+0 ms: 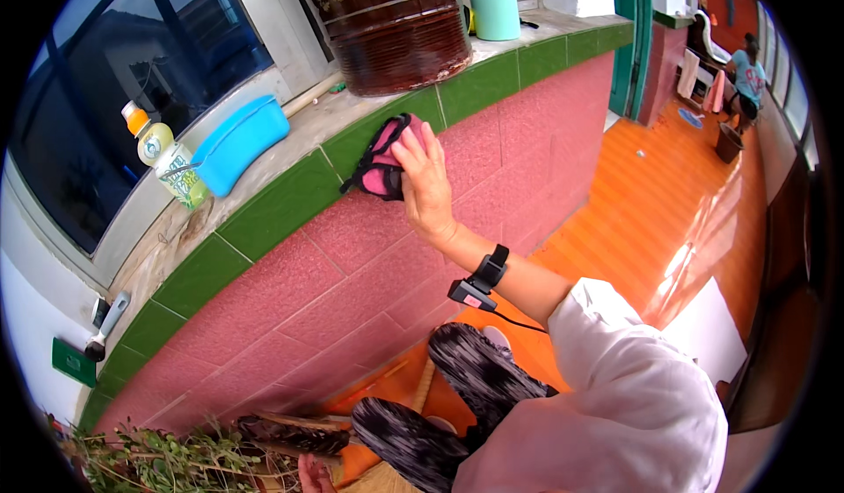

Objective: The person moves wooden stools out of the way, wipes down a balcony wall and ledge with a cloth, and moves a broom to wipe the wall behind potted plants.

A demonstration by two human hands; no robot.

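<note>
My right hand (425, 186) reaches to the edge of the green-tiled ledge (369, 140), its fingers over a pink fabric item with black straps or trim (382, 167). The item's exact kind is unclear; part of it is hidden under the fingers. On that wrist sits a black strap with a small device (480, 282) and a cable. Low in the picture, my left hand (313, 474) is only partly in view, palm side showing, beside pieces of split wood (290, 435) and cut leafy branches (178, 457). Whether it holds anything cannot be made out.
On the ledge stand a blue plastic basin (241, 144), a drink bottle (168, 157), a rusty brown drum (399, 38) and a mint-green cylinder (494, 2). A brush (109, 325) and green dustpan-like piece (74, 362) lie left. Far right, a person (748, 81) is near a bucket (730, 142).
</note>
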